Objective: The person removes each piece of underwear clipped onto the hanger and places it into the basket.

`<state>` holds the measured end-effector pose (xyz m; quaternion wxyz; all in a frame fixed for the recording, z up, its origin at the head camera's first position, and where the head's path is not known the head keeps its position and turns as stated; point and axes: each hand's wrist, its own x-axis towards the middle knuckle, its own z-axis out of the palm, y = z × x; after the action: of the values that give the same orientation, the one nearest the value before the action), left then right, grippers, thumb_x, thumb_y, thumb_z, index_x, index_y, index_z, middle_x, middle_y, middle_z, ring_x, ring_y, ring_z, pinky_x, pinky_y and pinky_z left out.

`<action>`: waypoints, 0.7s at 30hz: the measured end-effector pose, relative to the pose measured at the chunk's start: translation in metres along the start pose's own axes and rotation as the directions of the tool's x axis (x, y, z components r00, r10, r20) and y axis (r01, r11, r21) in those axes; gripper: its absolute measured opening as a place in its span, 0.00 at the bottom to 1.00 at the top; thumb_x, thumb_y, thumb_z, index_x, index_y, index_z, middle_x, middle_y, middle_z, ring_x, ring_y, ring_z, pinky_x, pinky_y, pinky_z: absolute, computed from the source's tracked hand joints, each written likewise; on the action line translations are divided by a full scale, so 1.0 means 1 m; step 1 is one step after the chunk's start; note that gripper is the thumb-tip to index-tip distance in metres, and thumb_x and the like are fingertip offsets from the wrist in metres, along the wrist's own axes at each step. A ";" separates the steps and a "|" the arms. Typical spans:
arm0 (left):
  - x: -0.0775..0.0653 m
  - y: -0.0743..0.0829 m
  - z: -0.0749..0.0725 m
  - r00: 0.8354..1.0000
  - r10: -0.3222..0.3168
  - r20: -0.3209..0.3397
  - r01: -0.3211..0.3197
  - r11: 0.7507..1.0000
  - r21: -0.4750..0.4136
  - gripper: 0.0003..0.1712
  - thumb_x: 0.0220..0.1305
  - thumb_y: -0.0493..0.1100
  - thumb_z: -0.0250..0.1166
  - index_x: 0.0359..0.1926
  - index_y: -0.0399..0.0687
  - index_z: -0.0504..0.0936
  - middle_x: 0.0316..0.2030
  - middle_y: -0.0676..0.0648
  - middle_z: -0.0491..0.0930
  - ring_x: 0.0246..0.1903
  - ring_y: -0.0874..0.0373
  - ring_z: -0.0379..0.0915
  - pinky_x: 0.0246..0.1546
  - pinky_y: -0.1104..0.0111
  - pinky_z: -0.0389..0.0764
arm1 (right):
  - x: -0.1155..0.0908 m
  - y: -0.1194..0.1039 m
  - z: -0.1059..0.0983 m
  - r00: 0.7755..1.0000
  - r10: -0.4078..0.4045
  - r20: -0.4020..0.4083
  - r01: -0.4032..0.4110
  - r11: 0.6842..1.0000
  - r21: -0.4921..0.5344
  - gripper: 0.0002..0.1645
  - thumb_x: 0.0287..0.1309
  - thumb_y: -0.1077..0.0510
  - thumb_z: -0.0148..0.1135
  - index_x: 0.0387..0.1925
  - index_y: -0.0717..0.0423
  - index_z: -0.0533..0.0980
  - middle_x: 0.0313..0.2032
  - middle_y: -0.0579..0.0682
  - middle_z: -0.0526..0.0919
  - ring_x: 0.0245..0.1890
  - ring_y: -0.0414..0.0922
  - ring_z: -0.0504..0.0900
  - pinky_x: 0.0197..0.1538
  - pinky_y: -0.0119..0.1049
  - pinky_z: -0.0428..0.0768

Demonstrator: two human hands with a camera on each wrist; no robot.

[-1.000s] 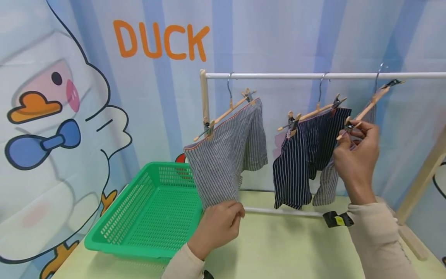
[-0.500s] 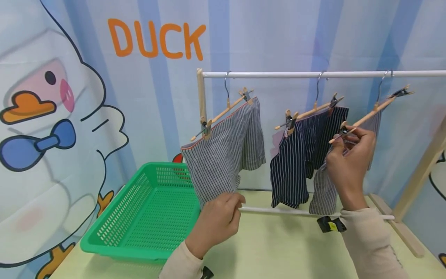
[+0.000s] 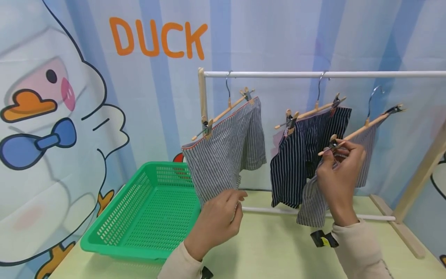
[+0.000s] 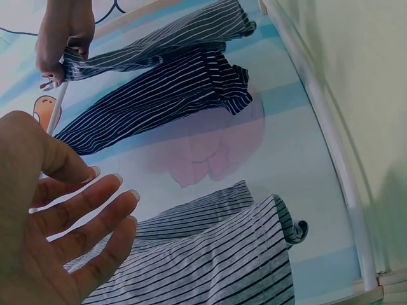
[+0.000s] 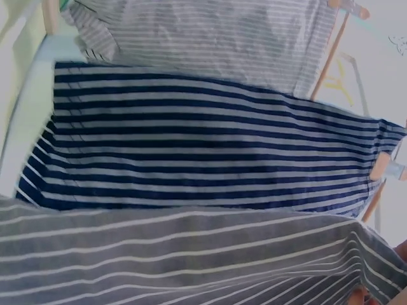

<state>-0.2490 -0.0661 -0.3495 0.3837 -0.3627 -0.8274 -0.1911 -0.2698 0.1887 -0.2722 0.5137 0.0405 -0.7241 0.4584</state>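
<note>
My right hand pinches the near clip end of a wooden clip hanger, from which grey striped shorts hang. This hanger's hook stands below the rail, off it. Behind and to the left, navy striped shorts hang on another clip hanger hooked on the rail. My left hand is in front of light striped shorts at the rack's left end; in the left wrist view its fingers are loosely bent with nothing between them. The right wrist view shows the grey shorts' fabric up close.
A white rail runs across the wooden rack, with a lower white bar near the table. A green basket stands at the left. Behind hangs a curtain with a duck print.
The right hand has moved left and down toward me with the hanger and grey shorts; the hook has come off the rail. The left hand has barely moved, its fingers slightly more spread.
</note>
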 end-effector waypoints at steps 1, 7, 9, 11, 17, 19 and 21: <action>0.000 0.000 0.000 1.000 0.002 -0.002 -0.002 1.000 0.001 0.14 0.58 0.33 0.53 0.44 0.43 0.79 0.35 0.50 0.80 0.36 0.61 0.75 0.27 0.67 0.81 | -0.003 0.000 0.001 1.000 -0.005 0.003 0.005 1.000 0.007 0.17 0.64 0.67 0.46 0.54 0.66 0.63 0.52 0.61 0.65 0.42 0.41 0.66 0.43 0.30 0.69; 0.000 -0.001 -0.003 1.000 -0.003 0.002 0.003 1.000 -0.002 0.13 0.61 0.37 0.53 0.45 0.42 0.78 0.37 0.49 0.80 0.38 0.60 0.75 0.30 0.66 0.81 | -0.020 0.000 0.006 1.000 -0.003 0.011 0.003 1.000 0.000 0.17 0.62 0.69 0.48 0.52 0.69 0.62 0.50 0.62 0.65 0.41 0.41 0.67 0.42 0.28 0.68; 0.000 0.000 -0.004 1.000 -0.008 0.009 0.008 1.000 -0.009 0.13 0.64 0.39 0.53 0.46 0.42 0.78 0.38 0.49 0.80 0.39 0.60 0.75 0.32 0.65 0.82 | -0.024 0.001 0.007 1.000 -0.007 0.007 0.007 1.000 0.000 0.17 0.61 0.70 0.49 0.52 0.70 0.62 0.50 0.62 0.65 0.41 0.41 0.67 0.42 0.27 0.68; 0.001 0.000 -0.003 1.000 -0.012 0.015 0.012 1.000 -0.015 0.13 0.66 0.42 0.52 0.47 0.42 0.78 0.38 0.49 0.80 0.40 0.60 0.75 0.33 0.65 0.82 | -0.029 0.002 0.008 1.000 -0.016 -0.001 0.016 1.000 0.006 0.18 0.61 0.70 0.50 0.52 0.70 0.62 0.50 0.62 0.65 0.41 0.40 0.68 0.42 0.25 0.68; 0.002 0.001 -0.002 0.999 -0.031 0.020 0.031 0.999 -0.025 0.17 0.69 0.47 0.51 0.50 0.42 0.76 0.40 0.49 0.80 0.39 0.61 0.75 0.31 0.65 0.81 | -0.044 0.004 0.014 0.999 -0.034 -0.022 0.035 0.998 0.052 0.19 0.59 0.71 0.53 0.52 0.69 0.63 0.50 0.61 0.65 0.42 0.40 0.67 0.43 0.23 0.68; 0.003 0.003 -0.001 0.999 -0.037 0.029 0.038 0.999 -0.035 0.19 0.70 0.48 0.50 0.52 0.42 0.75 0.41 0.48 0.80 0.38 0.61 0.74 0.31 0.65 0.81 | -0.050 0.004 0.016 0.999 -0.037 -0.018 0.038 0.997 0.065 0.20 0.58 0.71 0.54 0.52 0.69 0.63 0.50 0.61 0.65 0.43 0.40 0.67 0.43 0.23 0.68; 0.005 0.004 -0.001 0.998 -0.041 0.037 0.042 0.998 -0.046 0.21 0.71 0.49 0.49 0.54 0.41 0.74 0.43 0.48 0.80 0.40 0.61 0.74 0.33 0.65 0.81 | -0.055 0.005 0.018 0.999 -0.044 -0.014 0.045 0.997 0.069 0.20 0.57 0.71 0.55 0.52 0.70 0.64 0.50 0.62 0.65 0.43 0.41 0.67 0.43 0.23 0.68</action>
<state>-0.2475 -0.0616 -0.3449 0.3560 -0.3578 -0.8369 -0.2116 -0.2596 0.1558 -0.3193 0.5264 0.0715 -0.7037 0.4718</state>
